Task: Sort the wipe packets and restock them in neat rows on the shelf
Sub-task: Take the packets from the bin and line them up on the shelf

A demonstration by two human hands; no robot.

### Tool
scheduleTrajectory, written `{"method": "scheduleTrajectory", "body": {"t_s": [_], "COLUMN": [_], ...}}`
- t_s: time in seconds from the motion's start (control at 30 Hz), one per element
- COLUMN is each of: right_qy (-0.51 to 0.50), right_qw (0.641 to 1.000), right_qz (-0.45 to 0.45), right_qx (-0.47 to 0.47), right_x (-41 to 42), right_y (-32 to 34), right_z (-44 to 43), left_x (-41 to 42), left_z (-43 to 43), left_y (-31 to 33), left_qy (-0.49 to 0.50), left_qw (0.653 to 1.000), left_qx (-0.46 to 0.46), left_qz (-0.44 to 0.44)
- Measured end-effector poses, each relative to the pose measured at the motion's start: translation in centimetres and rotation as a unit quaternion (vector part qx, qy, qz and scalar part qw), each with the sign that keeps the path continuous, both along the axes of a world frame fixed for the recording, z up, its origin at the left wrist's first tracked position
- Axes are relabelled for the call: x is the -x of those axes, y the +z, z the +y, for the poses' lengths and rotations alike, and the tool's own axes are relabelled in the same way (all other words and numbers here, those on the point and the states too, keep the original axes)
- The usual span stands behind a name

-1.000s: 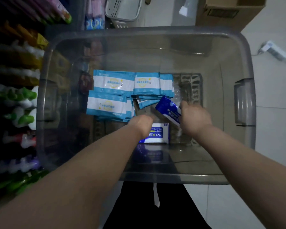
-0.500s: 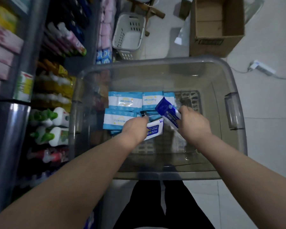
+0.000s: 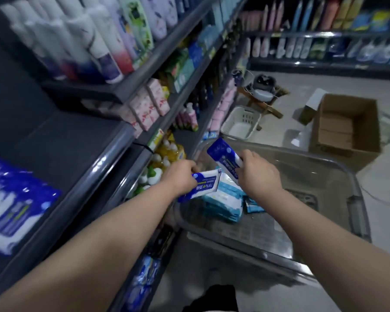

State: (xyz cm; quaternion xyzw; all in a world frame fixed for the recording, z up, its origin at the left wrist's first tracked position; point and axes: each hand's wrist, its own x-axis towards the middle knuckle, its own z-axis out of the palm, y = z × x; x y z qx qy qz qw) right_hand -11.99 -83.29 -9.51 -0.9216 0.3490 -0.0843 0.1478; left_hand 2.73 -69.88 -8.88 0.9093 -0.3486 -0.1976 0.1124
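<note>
The clear bin (image 3: 356, 210) stands on the floor just beside the shelving. In it lies a loose pile of teal packets (image 3: 223, 200), several deep against the left wall, with 1 or 2 more flat on the ribbed bottom to their right. Behind the bin are a white basket (image 3: 241, 124) and an open cardboard box (image 3: 347, 127); whether either holds anything cannot be told.

On the dark shelf (image 3: 72, 140) at the left, a group of blue-and-white packets (image 3: 14, 206) lies near the front edge, blurred. The rest of that board is bare up to the pink boxes (image 3: 149, 106) further along. Bottles (image 3: 95, 48) fill the shelf above.

Both arms reach forward over the bin's left end. The left hand (image 3: 180, 176), knuckles up, grips 1 white packet (image 3: 206, 184) by its near end — its print reads 75%, upside down to the camera. The packet hangs level above the teal pile. The right hand (image 3: 257, 174) is curled round 1 blue packet (image 3: 223, 158), tilted so that its far end points up and left above the rim. The 2 held packets are near each other but apart.
</note>
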Motion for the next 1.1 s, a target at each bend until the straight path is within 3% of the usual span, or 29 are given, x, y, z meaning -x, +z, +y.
{"method": "scheduleTrajectory", "body": {"t_s": [0.13, 0.3, 0.47, 0.63, 0.8, 0.97, 1.1], "right_qy": [0.103, 0.219, 0.346, 0.421, 0.417, 0.365, 0.306], "right_qw": [0.994, 0.97, 0.928, 0.894, 0.897, 0.921, 0.944], "right_qz": [-0.048, -0.108, -0.134, -0.153, -0.147, -0.128, -0.111], "right_qx": [0.002, -0.018, -0.033, -0.027, -0.025, -0.04, -0.051], "right_x": [-1.5, -2.2, -3.0, -4.5, -7.9, -11.6, -13.0], "right_y": [3.6, 7.2, 10.2, 12.2, 12.7, 12.0, 10.7], "right_z": [4.5, 11.9, 21.7, 31.4, 38.8, 43.2, 43.9], "left_x": [1.7, 5.2, 7.8, 7.2, 3.8, -0.9, -4.1], "left_z": [6.8, 16.5, 27.2, 38.4, 47.1, 49.4, 47.9], "left_y": [3.9, 7.1, 10.6, 14.5, 18.4, 19.3, 17.0], "left_qy": [0.151, 0.333, 0.412, 0.423, 0.381, 0.206, 0.078], "left_qw": [0.982, 0.9, 0.843, 0.861, 0.898, 0.95, 0.966], "left_qx": [0.117, 0.281, 0.328, 0.204, 0.053, -0.149, -0.221], "left_qz": [-0.007, -0.03, -0.108, -0.197, -0.214, -0.181, -0.113]}}
